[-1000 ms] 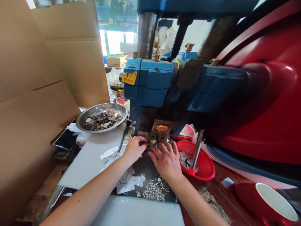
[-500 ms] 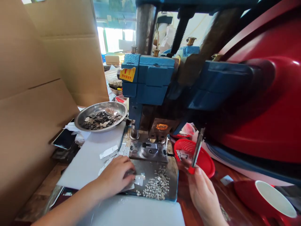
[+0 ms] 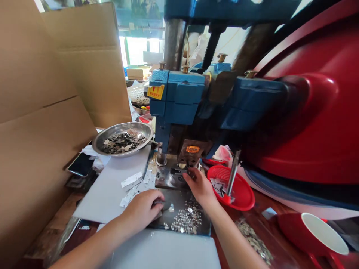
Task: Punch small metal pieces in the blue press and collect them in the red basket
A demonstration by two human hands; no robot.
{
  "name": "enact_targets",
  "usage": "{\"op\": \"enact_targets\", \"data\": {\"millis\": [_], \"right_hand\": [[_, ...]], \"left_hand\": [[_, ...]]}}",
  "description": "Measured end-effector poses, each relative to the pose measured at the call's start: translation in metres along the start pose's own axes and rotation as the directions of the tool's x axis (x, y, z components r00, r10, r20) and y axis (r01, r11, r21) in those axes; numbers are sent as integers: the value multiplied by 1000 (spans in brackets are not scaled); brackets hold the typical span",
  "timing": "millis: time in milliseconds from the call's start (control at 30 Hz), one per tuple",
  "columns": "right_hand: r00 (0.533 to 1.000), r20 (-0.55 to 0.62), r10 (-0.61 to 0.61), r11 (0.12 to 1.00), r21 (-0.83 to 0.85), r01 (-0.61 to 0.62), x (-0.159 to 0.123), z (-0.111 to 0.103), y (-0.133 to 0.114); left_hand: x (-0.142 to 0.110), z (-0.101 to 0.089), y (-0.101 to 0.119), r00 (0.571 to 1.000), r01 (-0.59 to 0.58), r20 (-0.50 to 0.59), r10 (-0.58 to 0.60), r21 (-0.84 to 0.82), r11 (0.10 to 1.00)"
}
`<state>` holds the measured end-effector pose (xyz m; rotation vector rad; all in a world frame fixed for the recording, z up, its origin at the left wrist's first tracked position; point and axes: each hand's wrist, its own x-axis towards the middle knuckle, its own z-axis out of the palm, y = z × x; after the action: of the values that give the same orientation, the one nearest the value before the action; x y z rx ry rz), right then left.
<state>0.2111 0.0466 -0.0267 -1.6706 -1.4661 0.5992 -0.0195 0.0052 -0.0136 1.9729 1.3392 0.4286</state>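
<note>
My left hand [image 3: 144, 207] rests on the dark metal plate [image 3: 165, 196] in front of the press. Its fingers are curled together, and whatever they hold is mostly hidden beneath them. My right hand [image 3: 200, 186] reaches to the die block [image 3: 168, 177] under the blue press head [image 3: 179, 97]. Its thumb and forefinger come close together at the die; any part between them is too small to make out. Many small shiny round pieces [image 3: 186, 220] lie loose between the hands. A small metal tab [image 3: 171, 207] sits just right of my left fingers.
The press lever [image 3: 233, 173], tipped with a red knob, hangs over a red basket [image 3: 248, 196] of metal parts. Flat metal plates [image 3: 131, 180] lie on the white sheet at left, below a steel bowl [image 3: 146, 144] of dark pieces. A red mug [image 3: 291, 229] stands at right.
My right hand has let go of the lever and moved left to the die. My left hand stays on the plate, shifted slightly. The view has turned a little.
</note>
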Motion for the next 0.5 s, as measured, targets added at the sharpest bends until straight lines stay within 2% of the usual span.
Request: {"op": "enact_targets", "data": {"millis": [67, 133, 200, 267, 333, 367, 433, 467, 500], "right_hand": [[1000, -5, 22, 999, -43, -22, 11, 5, -2], [997, -60, 57, 998, 6, -57, 13, -2, 3], [981, -167, 97, 988, 133, -75, 5, -17, 14], [946, -294, 140, 965, 254, -64, -9, -35, 27], [914, -383, 135, 978, 201, -60, -27, -48, 35], [921, -377, 100, 992, 112, -62, -35, -50, 36], [981, -189, -37, 997, -77, 23, -50, -45, 33], [992, -33, -122, 980, -160, 115, -55, -40, 29], [976, 96, -194, 950, -229, 211, -58, -34, 23]], "left_hand": [[3, -3, 1, 997, 10, -76, -20, -137, 990], [6, -5, 2, 992, 22, -116, -58, -290, 957], [8, -4, 1, 986, 69, -106, -129, -446, 893], [10, -1, 0, 976, 136, -64, -210, -575, 806], [11, 4, -1, 965, 182, -21, -261, -663, 727], [11, 7, -2, 962, 195, -4, -274, -693, 694], [11, 11, -3, 959, 206, 19, -282, -730, 652], [11, 13, -3, 959, 210, 27, -283, -739, 640], [10, 15, -4, 959, 212, 33, -283, -744, 633]]}}
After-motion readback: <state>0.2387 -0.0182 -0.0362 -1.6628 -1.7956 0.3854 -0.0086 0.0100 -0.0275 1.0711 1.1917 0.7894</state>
